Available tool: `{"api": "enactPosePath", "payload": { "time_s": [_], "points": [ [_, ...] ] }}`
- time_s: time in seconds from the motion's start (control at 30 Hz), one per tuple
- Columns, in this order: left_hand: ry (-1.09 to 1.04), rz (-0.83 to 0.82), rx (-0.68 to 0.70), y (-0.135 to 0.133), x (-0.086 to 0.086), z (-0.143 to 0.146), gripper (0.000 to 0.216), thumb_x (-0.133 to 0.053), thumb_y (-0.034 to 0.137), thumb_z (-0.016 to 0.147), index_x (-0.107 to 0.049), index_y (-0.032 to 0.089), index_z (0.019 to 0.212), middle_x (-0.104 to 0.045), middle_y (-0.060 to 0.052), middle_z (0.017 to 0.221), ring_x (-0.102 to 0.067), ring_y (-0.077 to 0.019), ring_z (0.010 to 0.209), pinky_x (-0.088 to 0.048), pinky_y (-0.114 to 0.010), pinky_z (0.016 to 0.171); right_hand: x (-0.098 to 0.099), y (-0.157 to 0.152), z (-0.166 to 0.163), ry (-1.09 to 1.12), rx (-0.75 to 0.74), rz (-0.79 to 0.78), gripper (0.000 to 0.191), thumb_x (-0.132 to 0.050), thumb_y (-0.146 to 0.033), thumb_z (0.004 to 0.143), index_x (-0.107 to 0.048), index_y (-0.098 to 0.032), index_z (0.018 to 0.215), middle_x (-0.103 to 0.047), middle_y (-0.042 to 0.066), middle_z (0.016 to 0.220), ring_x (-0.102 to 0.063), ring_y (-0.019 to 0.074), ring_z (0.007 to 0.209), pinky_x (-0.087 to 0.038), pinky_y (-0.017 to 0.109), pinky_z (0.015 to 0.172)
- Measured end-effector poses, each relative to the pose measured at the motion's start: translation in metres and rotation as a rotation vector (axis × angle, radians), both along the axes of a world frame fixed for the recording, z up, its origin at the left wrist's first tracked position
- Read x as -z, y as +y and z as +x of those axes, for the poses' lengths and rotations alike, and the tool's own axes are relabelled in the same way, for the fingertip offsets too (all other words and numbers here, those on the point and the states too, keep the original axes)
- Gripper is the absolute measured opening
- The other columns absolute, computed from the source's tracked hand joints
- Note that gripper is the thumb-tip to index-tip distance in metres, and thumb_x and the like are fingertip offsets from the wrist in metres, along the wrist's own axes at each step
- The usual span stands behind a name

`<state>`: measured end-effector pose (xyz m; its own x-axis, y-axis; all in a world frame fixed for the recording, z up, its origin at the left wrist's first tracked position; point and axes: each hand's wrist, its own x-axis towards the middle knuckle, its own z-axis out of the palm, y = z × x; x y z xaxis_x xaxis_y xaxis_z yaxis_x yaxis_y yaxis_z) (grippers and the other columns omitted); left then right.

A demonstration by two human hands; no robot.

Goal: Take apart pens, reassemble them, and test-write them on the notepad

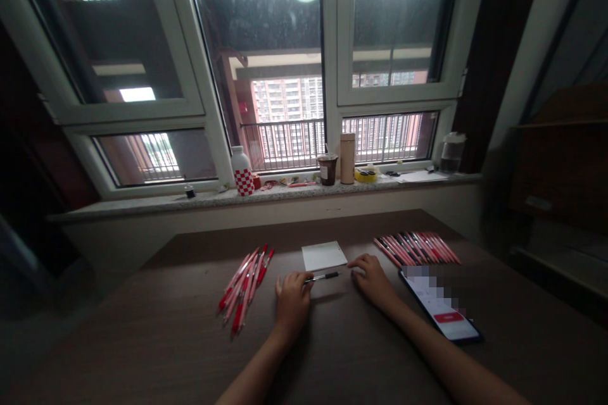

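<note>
My left hand (293,297) is closed on one end of a black pen (325,277), whose other end points right over the brown table. My right hand (370,275) rests apart from the pen, fingers bent and spread, with nothing visible in it. Just beyond both hands lies a white sheet of paper (324,255). To the left of my left hand is a loose pile of red and pink pens and pencils (244,291). Beyond my right hand, a row of pink, red and black pens and pencils (418,248) lies side by side.
A phone (439,307) with a lit screen lies beside my right forearm. Along the windowsill (209,197) stand a white and red checkered bottle (243,172), a dark drink cup (327,169), a tan flask (347,158), yellow tape (365,175) and a clear jug (453,153).
</note>
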<state>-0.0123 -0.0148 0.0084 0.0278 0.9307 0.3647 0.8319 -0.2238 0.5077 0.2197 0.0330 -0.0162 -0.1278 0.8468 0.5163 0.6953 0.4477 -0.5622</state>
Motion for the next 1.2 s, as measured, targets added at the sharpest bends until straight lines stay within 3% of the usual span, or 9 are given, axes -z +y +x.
{"api": "enactPosePath", "payload": {
  "time_s": [0.4, 0.77, 1.2],
  "points": [
    [0.005, -0.011, 0.000, -0.0001, -0.0017, 0.0005, 0.022, -0.044, 0.024, 0.088, -0.063, 0.027, 0.099, -0.067, -0.002, 0.103, -0.055, -0.0195, 0.105, -0.016, -0.052, 0.109, 0.0030, 0.0012, -0.0012, -0.039, 0.014, -0.074, 0.028, -0.050, -0.012, 0.079, -0.070, -0.022, 0.096, -0.060, 0.008, 0.094, -0.049, 0.0244, 0.099, -0.040, 0.036, 0.090],
    [-0.065, 0.014, 0.029, -0.0010, -0.0010, 0.0003, 0.020, -0.046, 0.020, 0.086, -0.062, 0.027, 0.095, -0.067, 0.000, 0.101, -0.056, -0.0195, 0.104, -0.015, -0.055, 0.109, -0.0032, -0.0034, -0.0028, -0.094, 0.028, -0.115, 0.022, -0.049, -0.011, 0.079, -0.069, -0.018, 0.087, -0.062, 0.009, 0.093, -0.051, 0.0234, 0.097, -0.038, 0.032, 0.088],
    [-0.100, -0.001, 0.048, 0.0002, 0.0002, -0.0001, 0.021, -0.044, 0.017, 0.085, -0.060, 0.027, 0.096, -0.066, -0.001, 0.102, -0.058, -0.0186, 0.103, -0.012, -0.058, 0.109, -0.0032, -0.0027, -0.0058, 0.073, -0.078, -0.061, 0.010, -0.054, -0.015, 0.078, -0.063, -0.018, 0.080, -0.064, 0.008, 0.087, -0.054, 0.0229, 0.091, -0.041, 0.033, 0.085]
  ]
}}
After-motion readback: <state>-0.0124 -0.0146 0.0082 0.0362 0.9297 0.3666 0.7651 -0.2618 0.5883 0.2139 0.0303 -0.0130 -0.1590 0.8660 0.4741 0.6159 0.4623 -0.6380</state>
